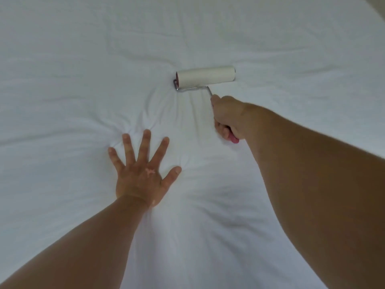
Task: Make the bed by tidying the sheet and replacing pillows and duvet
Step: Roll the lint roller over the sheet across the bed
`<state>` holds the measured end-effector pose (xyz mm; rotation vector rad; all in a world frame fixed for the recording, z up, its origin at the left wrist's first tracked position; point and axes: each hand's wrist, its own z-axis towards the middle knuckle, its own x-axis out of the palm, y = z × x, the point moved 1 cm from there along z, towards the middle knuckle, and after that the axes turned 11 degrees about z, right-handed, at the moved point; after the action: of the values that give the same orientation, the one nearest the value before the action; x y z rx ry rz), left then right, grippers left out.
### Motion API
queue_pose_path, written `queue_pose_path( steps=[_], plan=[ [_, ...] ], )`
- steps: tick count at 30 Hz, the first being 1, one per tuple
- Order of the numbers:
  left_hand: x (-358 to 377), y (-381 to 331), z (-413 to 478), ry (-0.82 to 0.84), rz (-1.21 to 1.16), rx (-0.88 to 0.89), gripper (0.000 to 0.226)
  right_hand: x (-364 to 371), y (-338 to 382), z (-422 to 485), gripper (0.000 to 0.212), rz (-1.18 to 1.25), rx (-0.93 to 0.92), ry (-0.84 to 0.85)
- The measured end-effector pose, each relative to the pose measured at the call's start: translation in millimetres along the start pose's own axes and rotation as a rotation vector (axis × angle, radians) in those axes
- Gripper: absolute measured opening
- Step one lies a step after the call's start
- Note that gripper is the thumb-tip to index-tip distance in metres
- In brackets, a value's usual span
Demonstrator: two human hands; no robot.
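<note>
A white sheet (83, 80) covers the whole bed and fills the view, with creases fanning out around the middle. My left hand (141, 172) presses flat on it, fingers spread wide, holding nothing. My right hand (228, 115) is closed around the pink handle of a lint roller (206, 76). The roller's white drum lies on the sheet just beyond the hand, joined to the handle by a bent metal rod. No pillow or duvet is in view.
A sliver of the bed's far edge shows at the top right corner (377, 7). White sheet stretches in every other direction.
</note>
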<state>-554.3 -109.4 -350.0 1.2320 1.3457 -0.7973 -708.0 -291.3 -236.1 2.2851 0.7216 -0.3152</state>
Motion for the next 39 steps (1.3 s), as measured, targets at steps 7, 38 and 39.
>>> queue_pose_path(
  steps=[7,38,39],
  plan=[
    [-18,6,-2,0.083,-0.019,0.052,0.079,-20,-165,-128,0.062,-0.061,0.116,-0.027],
    [7,99,-8,0.097,-0.064,-0.032,0.068,108,-19,-61,0.056,0.008,-0.021,0.092],
    [7,99,-7,0.098,-0.065,-0.03,0.069,108,-15,-59,0.059,0.041,0.025,0.111]
  ],
)
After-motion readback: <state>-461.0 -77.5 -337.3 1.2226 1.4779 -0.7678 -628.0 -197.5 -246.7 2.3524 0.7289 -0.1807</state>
